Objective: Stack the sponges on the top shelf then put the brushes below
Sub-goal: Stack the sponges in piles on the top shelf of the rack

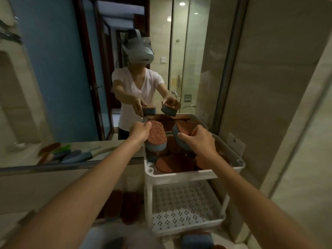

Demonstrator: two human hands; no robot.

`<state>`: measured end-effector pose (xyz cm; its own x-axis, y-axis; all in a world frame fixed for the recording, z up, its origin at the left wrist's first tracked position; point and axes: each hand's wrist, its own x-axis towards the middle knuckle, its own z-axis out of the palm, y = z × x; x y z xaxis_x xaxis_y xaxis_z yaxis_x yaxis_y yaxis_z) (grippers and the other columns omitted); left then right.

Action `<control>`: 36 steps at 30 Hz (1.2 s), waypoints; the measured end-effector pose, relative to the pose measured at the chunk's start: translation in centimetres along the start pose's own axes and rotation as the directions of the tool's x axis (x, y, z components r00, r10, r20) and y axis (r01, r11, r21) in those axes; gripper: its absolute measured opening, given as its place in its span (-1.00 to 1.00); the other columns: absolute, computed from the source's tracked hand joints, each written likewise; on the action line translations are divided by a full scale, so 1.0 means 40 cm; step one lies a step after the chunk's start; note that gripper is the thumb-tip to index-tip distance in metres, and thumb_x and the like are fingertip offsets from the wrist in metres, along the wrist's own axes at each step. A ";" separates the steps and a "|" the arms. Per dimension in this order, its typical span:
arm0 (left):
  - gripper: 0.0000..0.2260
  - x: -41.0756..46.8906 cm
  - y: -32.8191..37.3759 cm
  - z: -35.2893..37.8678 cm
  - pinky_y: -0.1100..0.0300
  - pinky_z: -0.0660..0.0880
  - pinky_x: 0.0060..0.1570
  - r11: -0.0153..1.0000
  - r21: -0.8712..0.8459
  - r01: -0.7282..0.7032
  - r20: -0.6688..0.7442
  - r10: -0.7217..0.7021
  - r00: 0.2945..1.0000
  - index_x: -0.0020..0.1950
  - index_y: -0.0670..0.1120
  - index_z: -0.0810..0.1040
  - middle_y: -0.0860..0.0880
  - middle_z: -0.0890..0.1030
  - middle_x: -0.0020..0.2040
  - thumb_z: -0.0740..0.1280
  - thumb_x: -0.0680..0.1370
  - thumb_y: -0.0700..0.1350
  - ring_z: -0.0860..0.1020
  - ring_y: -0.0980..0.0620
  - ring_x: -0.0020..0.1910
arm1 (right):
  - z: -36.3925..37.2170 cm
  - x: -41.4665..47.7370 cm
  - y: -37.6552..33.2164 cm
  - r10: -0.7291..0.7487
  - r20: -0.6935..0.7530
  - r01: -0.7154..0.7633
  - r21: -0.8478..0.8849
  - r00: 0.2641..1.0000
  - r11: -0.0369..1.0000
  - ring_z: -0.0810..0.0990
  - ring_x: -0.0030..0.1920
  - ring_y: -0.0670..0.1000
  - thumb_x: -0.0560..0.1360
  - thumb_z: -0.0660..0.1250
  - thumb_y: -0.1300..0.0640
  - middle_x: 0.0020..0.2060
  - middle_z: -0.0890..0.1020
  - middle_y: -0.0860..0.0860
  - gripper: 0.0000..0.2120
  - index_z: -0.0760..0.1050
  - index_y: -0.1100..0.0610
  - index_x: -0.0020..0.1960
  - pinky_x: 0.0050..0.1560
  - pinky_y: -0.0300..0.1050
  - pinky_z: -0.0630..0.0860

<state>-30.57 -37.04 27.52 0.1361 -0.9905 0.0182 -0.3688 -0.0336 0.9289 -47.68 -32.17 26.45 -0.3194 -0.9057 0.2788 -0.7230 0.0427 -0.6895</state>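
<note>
A white plastic shelf rack (181, 175) stands against the mirror. Its top shelf holds several oval sponges (175, 163), reddish-brown on one face and blue-grey on the other. My left hand (139, 132) grips one sponge (156, 136) by its upper edge, tilted, over the left of the top shelf. My right hand (198, 140) holds a second sponge (183, 133) on edge over the shelf's middle. The perforated lower shelf (183, 209) has nothing on it. Several brushes (71, 155) lie on the counter at the left.
A large mirror (89, 69) behind the rack reflects me and both held sponges. More sponges lie low down: dark red ones (122, 207) left of the rack and a blue one (196, 240) at the bottom edge. A tiled wall (269, 87) rises on the right.
</note>
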 end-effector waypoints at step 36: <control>-0.60 0.072 -0.055 0.101 0.10 0.29 0.36 0.860 0.475 -0.183 0.201 0.097 0.975 0.46 -0.05 0.32 -0.17 0.31 0.47 0.13 0.61 -0.08 0.31 -0.15 0.42 | 0.094 0.044 0.055 -0.220 0.284 0.289 -0.231 0.933 0.929 0.34 0.33 0.24 0.60 0.05 -0.07 0.32 0.41 0.21 -0.60 0.30 -0.06 0.41 0.26 0.07 0.36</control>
<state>-33.07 -40.36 24.03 -0.0877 -0.9956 0.0332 -0.7794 0.0893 0.6202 -47.51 -35.25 22.90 0.0346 -0.9744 0.2220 -0.9054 -0.1246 -0.4058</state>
